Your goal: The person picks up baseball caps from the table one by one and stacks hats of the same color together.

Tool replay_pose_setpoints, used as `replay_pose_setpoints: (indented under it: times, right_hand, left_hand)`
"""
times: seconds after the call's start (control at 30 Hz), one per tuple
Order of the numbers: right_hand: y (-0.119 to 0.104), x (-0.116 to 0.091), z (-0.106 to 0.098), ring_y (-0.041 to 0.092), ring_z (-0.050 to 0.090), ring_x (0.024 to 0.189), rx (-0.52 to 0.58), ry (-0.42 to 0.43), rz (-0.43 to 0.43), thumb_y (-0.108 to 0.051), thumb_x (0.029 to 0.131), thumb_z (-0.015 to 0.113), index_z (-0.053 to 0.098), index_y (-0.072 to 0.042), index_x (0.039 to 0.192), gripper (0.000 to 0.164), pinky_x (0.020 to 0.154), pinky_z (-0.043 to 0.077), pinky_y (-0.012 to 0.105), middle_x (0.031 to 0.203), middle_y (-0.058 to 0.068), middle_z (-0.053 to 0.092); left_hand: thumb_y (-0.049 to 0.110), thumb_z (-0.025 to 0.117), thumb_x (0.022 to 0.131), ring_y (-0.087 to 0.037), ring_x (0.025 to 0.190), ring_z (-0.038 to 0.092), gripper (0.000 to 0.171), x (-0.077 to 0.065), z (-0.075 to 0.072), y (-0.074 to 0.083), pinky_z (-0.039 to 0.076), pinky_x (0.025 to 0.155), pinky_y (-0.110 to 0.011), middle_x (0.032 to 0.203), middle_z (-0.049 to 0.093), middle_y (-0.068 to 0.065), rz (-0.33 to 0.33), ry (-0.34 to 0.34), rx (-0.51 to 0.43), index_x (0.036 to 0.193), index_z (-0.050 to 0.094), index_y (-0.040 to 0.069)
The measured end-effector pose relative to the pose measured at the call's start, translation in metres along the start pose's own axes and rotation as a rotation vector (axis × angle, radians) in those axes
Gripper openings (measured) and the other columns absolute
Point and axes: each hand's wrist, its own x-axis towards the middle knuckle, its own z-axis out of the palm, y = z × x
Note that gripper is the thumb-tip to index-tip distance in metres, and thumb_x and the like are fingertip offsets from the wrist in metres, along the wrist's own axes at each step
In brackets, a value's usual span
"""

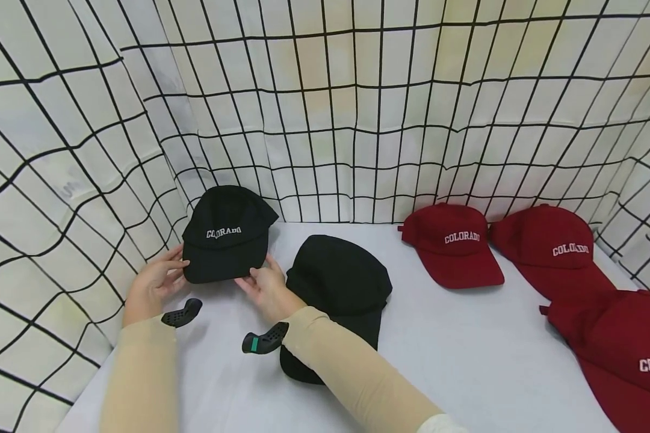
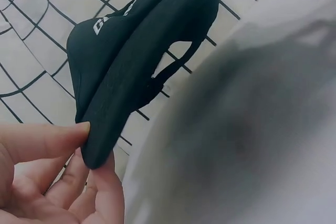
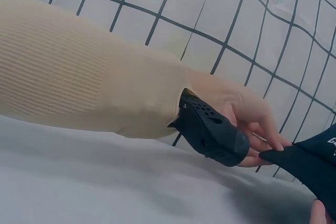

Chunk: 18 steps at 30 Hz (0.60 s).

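A black baseball cap (image 1: 224,225) with white COLORADO lettering is held up at the back left, its brim toward me. My left hand (image 1: 156,281) pinches one side of the brim; the left wrist view shows the thumb on top of the brim (image 2: 113,114) and fingers beneath. On the other side, my right hand (image 1: 268,288) pinches the brim (image 3: 299,163) between thumb and fingers. The cap hangs above the white surface, its shadow below. Beside the right hand lies a second black cap (image 1: 338,276), partly hidden by the right forearm.
Several red COLORADO caps lie to the right: one near the back (image 1: 449,246), another beside it (image 1: 547,240), and one at the right edge (image 1: 623,343), cut off by the frame. White cloth walls with a black grid (image 1: 352,108) enclose the white table (image 1: 444,343).
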Motion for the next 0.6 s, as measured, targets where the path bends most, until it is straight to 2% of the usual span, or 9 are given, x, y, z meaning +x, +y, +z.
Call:
replay_pose_setpoints:
  times: [0.07,0.13,0.23,0.43,0.6]
  right_hand:
    - [-0.002,0.0,0.0,0.041,0.058,0.122,-0.008,-0.007,-0.006,0.018,0.099,0.044,0.044,-0.009,0.154,0.061,0.102,0.048,0.054,0.13,0.027,0.056]
    - [-0.004,0.0,0.0,0.04,0.059,0.121,-0.006,-0.02,-0.011,0.017,0.1,0.044,0.044,-0.009,0.154,0.061,0.102,0.047,0.055,0.128,0.026,0.058]
    - [-0.007,-0.002,0.001,0.04,0.058,0.121,0.017,-0.041,-0.012,0.018,0.1,0.043,0.044,-0.01,0.155,0.061,0.103,0.047,0.055,0.128,0.026,0.058]
    - [-0.016,-0.009,0.003,0.04,0.059,0.122,0.049,-0.069,0.0,0.017,0.1,0.043,0.044,-0.01,0.155,0.061,0.103,0.047,0.053,0.127,0.026,0.059]
    - [-0.027,-0.015,0.005,0.039,0.058,0.124,0.066,-0.088,0.016,0.015,0.101,0.045,0.045,-0.012,0.155,0.06,0.103,0.048,0.051,0.129,0.025,0.058]
  left_hand:
    - [-0.011,0.061,0.096,-0.008,0.086,0.06,0.045,-0.002,0.0,0.001,0.054,0.071,-0.024,0.101,0.06,0.014,0.019,-0.024,0.006,0.105,0.074,0.031]
    - [-0.011,0.061,0.097,-0.008,0.086,0.06,0.043,-0.004,0.0,0.001,0.053,0.071,-0.024,0.1,0.06,0.014,0.033,-0.049,0.021,0.093,0.076,0.03]
    - [-0.011,0.057,0.099,-0.01,0.086,0.06,0.044,-0.006,0.0,0.002,0.053,0.07,-0.025,0.099,0.064,0.011,0.048,-0.09,-0.007,0.093,0.079,0.027]
    - [-0.015,0.052,0.099,-0.016,0.088,0.062,0.041,-0.009,0.001,0.005,0.055,0.071,-0.029,0.102,0.071,0.002,0.072,-0.217,-0.194,0.1,0.079,0.015]
    - [-0.014,0.049,0.101,-0.016,0.087,0.063,0.041,-0.011,0.003,0.007,0.055,0.07,-0.028,0.104,0.071,0.001,0.11,-0.265,-0.218,0.104,0.079,0.014]
